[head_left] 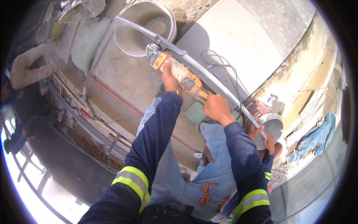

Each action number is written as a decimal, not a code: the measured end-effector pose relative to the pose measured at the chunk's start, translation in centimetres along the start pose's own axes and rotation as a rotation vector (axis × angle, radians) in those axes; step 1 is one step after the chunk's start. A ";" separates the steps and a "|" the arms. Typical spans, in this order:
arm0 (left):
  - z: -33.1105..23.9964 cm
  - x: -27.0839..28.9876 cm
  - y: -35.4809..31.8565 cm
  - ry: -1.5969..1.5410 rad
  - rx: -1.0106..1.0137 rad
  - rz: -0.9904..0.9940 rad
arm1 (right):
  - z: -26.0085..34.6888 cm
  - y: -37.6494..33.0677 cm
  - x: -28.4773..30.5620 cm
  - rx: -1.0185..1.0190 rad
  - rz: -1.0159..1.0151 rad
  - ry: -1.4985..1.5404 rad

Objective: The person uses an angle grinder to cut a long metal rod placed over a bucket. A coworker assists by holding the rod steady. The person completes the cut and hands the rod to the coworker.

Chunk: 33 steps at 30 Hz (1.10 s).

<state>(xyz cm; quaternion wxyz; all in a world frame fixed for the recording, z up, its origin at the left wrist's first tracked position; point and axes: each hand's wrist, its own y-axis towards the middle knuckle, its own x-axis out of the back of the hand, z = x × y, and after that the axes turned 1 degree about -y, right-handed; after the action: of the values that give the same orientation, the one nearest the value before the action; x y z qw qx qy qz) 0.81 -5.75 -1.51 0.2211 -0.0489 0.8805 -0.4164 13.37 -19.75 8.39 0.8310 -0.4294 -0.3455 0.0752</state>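
Note:
Both my hands grip a dusty yellow angle grinder (181, 74). My left hand (170, 79) is wrapped round its body behind the orange gear head. My right hand (219, 108) closes on the rear handle, where the cord leaves. The grinder's head touches or lies right beside a long, narrow grey metal bar (210, 75); the disc itself is mostly hidden. The bar slants from over a white bucket (171, 26) down to the right. At its lower end a co-worker's hands (261, 136) hold it.
A second bucket (272, 125) stands by the co-worker's hands. A dark cord (235, 71) loops beside the bar across a large pale panel (238, 33). Blue plastic sheeting (317, 132) lies at the right. Other people (31, 67) are at the left, beyond an orange-red line (119, 99).

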 end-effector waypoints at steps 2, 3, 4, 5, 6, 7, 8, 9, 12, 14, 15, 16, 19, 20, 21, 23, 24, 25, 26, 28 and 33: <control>0.0 -0.1 0.0 -0.003 0.007 -0.008 | -0.3 0.3 -0.3 0.005 -0.011 0.013; 0.0 -0.1 0.1 -0.004 0.009 -0.013 | -0.3 0.4 -0.4 0.005 -0.010 0.012; 0.0 -0.1 0.2 -0.006 0.009 -0.007 | -0.3 0.4 -0.4 0.005 -0.010 0.010; -0.1 -0.1 0.4 -0.008 0.010 -0.001 | -0.3 0.5 -0.4 0.004 -0.009 0.008; -0.1 0.1 0.5 -0.010 0.009 0.003 | -0.2 0.5 -0.3 0.005 -0.003 -0.002; -0.1 0.2 0.6 0.001 0.002 0.009 | 0.0 0.5 -0.2 0.006 0.003 -0.012; -0.1 0.3 0.8 0.012 -0.005 0.015 | 0.2 0.5 -0.1 0.007 0.010 -0.022; -0.2 0.4 0.9 0.022 -0.010 0.022 | 0.2 0.5 -0.2 0.008 0.004 -0.022; -0.2 0.4 1.0 0.009 0.012 0.018 | 0.2 0.7 -0.3 0.010 -0.009 -0.019; -0.3 0.3 1.1 0.011 0.005 0.013 | 0.3 0.7 -0.3 0.014 -0.010 -0.014; -0.3 0.2 1.0 0.013 0.002 0.009 | 0.4 0.8 -0.3 0.009 -0.005 -0.017; -0.3 0.2 0.9 0.017 0.002 0.009 | 0.4 0.9 -0.2 0.003 0.001 -0.019; -0.5 -0.1 0.9 0.028 -0.002 0.011 | 0.5 0.9 -0.1 -0.003 0.002 -0.026; -0.5 -0.1 0.8 0.033 -0.006 0.009 | 0.5 0.9 -0.1 -0.003 0.000 -0.027; -0.5 -0.1 0.8 0.038 -0.011 0.006 | 0.5 1.0 -0.2 -0.004 -0.001 -0.029; -0.5 -0.1 1.0 0.028 -0.003 0.006 | 0.4 1.1 -0.2 -0.006 -0.003 -0.032; -0.6 0.0 1.1 0.024 0.000 0.005 | 0.5 1.2 -0.2 -0.004 -0.002 -0.032; -0.6 0.0 1.2 0.018 0.004 0.007 | 0.6 1.2 -0.2 -0.002 -0.002 -0.032; -0.7 0.1 1.3 0.012 0.008 0.010 | 0.7 1.2 -0.1 0.000 -0.001 -0.032; -0.8 0.1 1.4 0.011 0.005 0.010 | 1.0 1.3 0.2 -0.009 0.017 -0.036; -1.0 -0.3 1.4 0.021 -0.006 0.001 | 1.0 1.7 0.2 -0.015 0.023 -0.038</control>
<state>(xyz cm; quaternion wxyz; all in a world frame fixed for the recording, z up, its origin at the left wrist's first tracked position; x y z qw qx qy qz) 0.81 -4.07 -1.89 0.2120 -0.0450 0.8841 -0.4140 13.15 -17.95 7.63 0.8200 -0.4382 -0.3569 0.0905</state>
